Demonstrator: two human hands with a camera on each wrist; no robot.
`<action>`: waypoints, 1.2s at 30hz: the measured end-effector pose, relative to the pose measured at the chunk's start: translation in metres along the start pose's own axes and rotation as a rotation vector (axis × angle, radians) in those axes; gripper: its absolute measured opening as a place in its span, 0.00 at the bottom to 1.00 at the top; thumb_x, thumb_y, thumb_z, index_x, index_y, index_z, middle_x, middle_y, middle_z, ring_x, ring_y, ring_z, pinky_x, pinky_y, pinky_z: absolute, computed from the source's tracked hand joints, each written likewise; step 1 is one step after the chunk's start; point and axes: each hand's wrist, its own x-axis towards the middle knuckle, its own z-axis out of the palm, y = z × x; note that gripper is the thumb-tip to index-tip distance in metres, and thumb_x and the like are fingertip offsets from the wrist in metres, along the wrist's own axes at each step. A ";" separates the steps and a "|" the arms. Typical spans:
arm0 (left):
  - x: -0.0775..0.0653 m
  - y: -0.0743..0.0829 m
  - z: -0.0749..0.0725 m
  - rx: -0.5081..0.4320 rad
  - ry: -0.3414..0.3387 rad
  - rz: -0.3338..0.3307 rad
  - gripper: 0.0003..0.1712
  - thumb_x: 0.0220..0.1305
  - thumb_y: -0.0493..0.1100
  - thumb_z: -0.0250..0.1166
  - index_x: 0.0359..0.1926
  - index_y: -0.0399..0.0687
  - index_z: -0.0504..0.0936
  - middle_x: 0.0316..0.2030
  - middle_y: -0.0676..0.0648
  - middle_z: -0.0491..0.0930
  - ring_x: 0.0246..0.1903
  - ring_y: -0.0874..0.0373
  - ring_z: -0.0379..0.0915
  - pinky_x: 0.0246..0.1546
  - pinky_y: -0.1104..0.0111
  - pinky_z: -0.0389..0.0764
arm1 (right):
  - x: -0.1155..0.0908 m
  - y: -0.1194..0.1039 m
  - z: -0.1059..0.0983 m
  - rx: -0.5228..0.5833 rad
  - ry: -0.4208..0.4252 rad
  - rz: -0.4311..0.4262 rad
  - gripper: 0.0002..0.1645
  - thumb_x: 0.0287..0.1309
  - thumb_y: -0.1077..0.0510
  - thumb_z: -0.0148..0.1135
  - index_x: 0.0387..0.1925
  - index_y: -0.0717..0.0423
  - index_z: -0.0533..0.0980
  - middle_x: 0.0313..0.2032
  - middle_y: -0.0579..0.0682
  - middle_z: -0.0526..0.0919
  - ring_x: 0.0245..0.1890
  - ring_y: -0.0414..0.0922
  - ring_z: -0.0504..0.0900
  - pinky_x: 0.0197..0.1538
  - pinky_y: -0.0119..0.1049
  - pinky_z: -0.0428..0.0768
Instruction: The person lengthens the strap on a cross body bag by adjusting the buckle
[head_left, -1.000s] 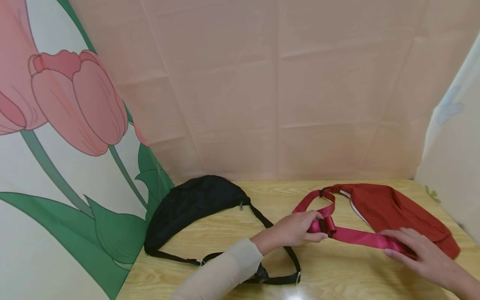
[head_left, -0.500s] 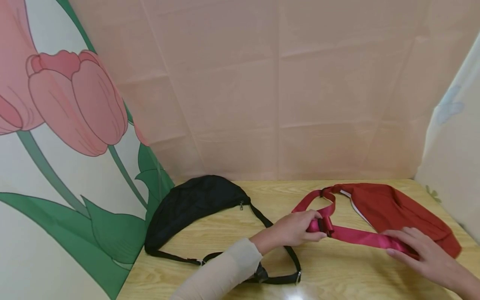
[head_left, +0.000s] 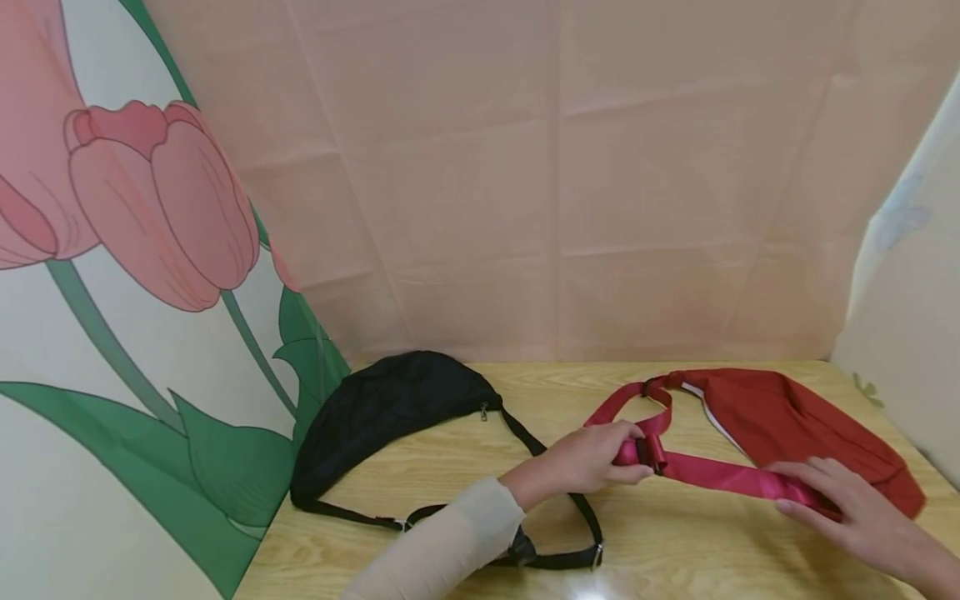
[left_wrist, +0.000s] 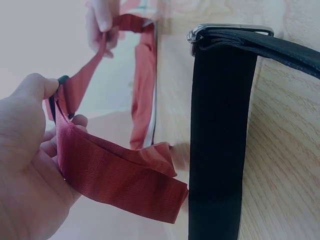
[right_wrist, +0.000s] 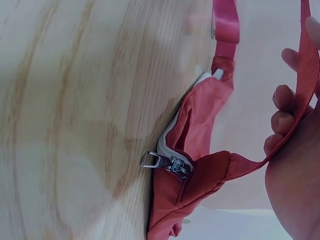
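Observation:
A red waist bag (head_left: 817, 417) lies at the right of the table, its pinkish-red strap (head_left: 720, 477) lifted between both hands. My left hand (head_left: 596, 458) pinches the strap at a black slider buckle (left_wrist: 60, 92); in the left wrist view a folded loop of the webbing (left_wrist: 120, 182) hangs from there. Farther along, my right hand (head_left: 851, 504) holds the strap near the bag's near end, fingers curled about it. In the right wrist view the webbing crosses the palm, and the bag's silver zipper pull (right_wrist: 155, 160) shows beside the white zipper.
A black waist bag (head_left: 397, 408) lies on the left of the wooden table (head_left: 675, 558), its black strap (left_wrist: 217, 140) looping under my left forearm. A pinkish cloth backdrop (head_left: 555, 183) stands behind, with a tulip-printed panel (head_left: 165, 217) at the left.

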 end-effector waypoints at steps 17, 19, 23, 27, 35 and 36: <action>0.000 -0.003 -0.001 -0.005 0.004 0.004 0.25 0.70 0.62 0.62 0.60 0.57 0.73 0.40 0.63 0.74 0.35 0.72 0.70 0.34 0.82 0.70 | 0.001 0.010 0.000 -0.003 -0.007 0.005 0.25 0.51 0.49 0.79 0.51 0.38 0.81 0.39 0.31 0.75 0.40 0.27 0.66 0.32 0.32 0.70; 0.000 -0.003 -0.002 -0.010 0.003 0.002 0.25 0.70 0.62 0.62 0.60 0.57 0.73 0.40 0.63 0.74 0.36 0.72 0.70 0.34 0.82 0.70 | 0.001 0.011 0.000 -0.004 0.000 0.001 0.25 0.50 0.50 0.79 0.51 0.38 0.81 0.40 0.32 0.76 0.40 0.27 0.67 0.33 0.32 0.70; 0.000 -0.005 -0.002 -0.018 -0.002 -0.002 0.27 0.70 0.62 0.62 0.62 0.57 0.72 0.42 0.63 0.74 0.37 0.71 0.69 0.35 0.81 0.70 | 0.001 0.014 -0.001 -0.011 -0.006 0.004 0.24 0.51 0.50 0.79 0.51 0.40 0.81 0.40 0.33 0.77 0.40 0.26 0.67 0.33 0.32 0.71; -0.001 -0.006 -0.003 -0.011 0.002 0.001 0.27 0.70 0.63 0.62 0.62 0.57 0.72 0.43 0.63 0.74 0.38 0.71 0.69 0.36 0.82 0.70 | 0.001 0.015 -0.001 -0.017 -0.006 0.005 0.24 0.51 0.50 0.78 0.51 0.40 0.81 0.40 0.32 0.76 0.40 0.26 0.67 0.33 0.32 0.71; -0.003 -0.008 -0.004 -0.019 0.013 -0.015 0.27 0.70 0.62 0.63 0.62 0.57 0.72 0.41 0.63 0.74 0.37 0.72 0.70 0.36 0.82 0.71 | -0.002 0.021 0.000 -0.029 -0.005 0.016 0.24 0.50 0.50 0.79 0.50 0.42 0.82 0.39 0.34 0.77 0.39 0.26 0.66 0.32 0.32 0.70; -0.003 -0.008 -0.004 -0.019 0.014 -0.017 0.27 0.70 0.62 0.63 0.62 0.57 0.72 0.41 0.63 0.74 0.37 0.72 0.70 0.36 0.82 0.71 | -0.002 0.021 0.000 -0.030 -0.001 0.013 0.24 0.50 0.50 0.79 0.50 0.42 0.82 0.39 0.33 0.76 0.39 0.26 0.66 0.32 0.32 0.70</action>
